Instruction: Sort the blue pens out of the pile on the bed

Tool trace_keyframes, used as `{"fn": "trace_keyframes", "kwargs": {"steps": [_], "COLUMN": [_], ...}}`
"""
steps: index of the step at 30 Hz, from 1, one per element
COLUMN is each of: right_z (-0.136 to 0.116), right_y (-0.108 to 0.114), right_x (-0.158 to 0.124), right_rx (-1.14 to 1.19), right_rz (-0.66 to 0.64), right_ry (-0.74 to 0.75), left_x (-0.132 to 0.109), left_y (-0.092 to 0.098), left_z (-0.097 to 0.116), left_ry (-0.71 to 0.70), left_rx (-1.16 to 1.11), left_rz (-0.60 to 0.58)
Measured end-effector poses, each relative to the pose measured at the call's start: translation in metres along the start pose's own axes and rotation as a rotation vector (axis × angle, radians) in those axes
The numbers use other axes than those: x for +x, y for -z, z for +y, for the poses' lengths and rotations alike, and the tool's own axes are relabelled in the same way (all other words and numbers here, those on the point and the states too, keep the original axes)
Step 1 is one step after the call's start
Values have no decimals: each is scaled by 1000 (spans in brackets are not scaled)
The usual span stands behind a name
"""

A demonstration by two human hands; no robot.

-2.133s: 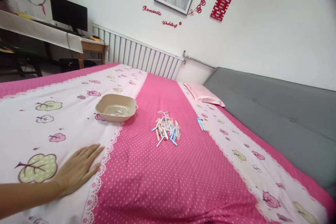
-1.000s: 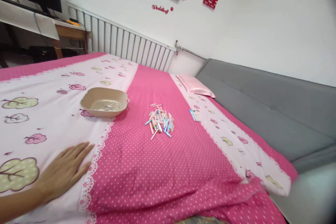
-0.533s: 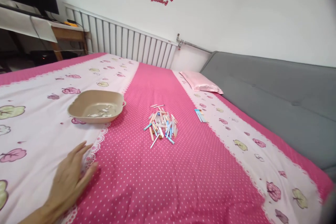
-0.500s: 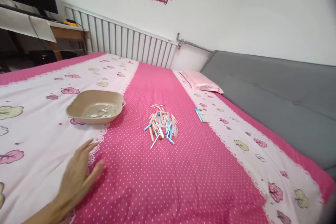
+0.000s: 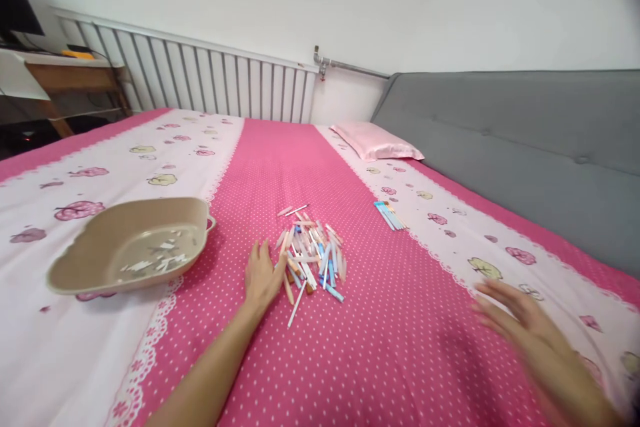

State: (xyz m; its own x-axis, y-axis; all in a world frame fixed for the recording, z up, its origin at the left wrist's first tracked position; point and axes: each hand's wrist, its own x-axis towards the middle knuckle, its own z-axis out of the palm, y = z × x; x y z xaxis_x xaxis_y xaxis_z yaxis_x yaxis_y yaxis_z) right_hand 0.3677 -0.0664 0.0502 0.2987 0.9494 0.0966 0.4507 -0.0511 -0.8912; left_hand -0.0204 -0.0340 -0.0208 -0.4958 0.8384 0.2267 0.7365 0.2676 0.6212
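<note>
A heap of short coloured sticks (image 5: 313, 257), pink, blue and white, lies on the pink dotted middle strip of the bedspread (image 5: 350, 347). My left hand (image 5: 261, 275) rests at the heap's left edge, fingers stretched out toward the sticks, nothing gripped. My right hand (image 5: 520, 319) hovers low over the bedspread at the lower right, blurred, fingers spread and holding nothing. A beige plastic basin (image 5: 90, 260) with several small white pieces inside stands to the left of the heap.
A small bundle of blue sticks (image 5: 389, 214) lies to the right of the heap. A pink pillow (image 5: 375, 141) sits by the grey padded headboard (image 5: 525, 147). A white radiator (image 5: 200, 80) lines the far wall, a wooden desk (image 5: 70, 73) at the far left.
My view has moved closer to the heap. My left hand slid forward from the lace border to the heap's edge. My right hand has come into view at the lower right.
</note>
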Motion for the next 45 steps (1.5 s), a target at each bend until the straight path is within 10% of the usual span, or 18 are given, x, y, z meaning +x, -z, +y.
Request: {"fn": "trace_keyframes", "kwargs": {"steps": [6,10,17,25,39,45], "right_z": [-3,20,31,30,30,29], "right_y": [-161,-213,-208,-214,-212,-208], "right_x": [54,50,44,50,50,46], "right_rx": [65,8,39,33,1,-51], "right_rz": [-114,61,136,187,187,-43], "right_ry": [-42,19,73,82,99,197], "left_x": [15,41,110,167,162,132], "left_y": [-7,-10,-36,-75,-75,-65], "left_z": [-27,-35,-20,10,24,29], "left_ry": [-24,-20,-47,-283,-282,-445], "left_rx": [-76,-113,39,310,339,178], "left_rz": [33,108,125,-169,-351,-548]}}
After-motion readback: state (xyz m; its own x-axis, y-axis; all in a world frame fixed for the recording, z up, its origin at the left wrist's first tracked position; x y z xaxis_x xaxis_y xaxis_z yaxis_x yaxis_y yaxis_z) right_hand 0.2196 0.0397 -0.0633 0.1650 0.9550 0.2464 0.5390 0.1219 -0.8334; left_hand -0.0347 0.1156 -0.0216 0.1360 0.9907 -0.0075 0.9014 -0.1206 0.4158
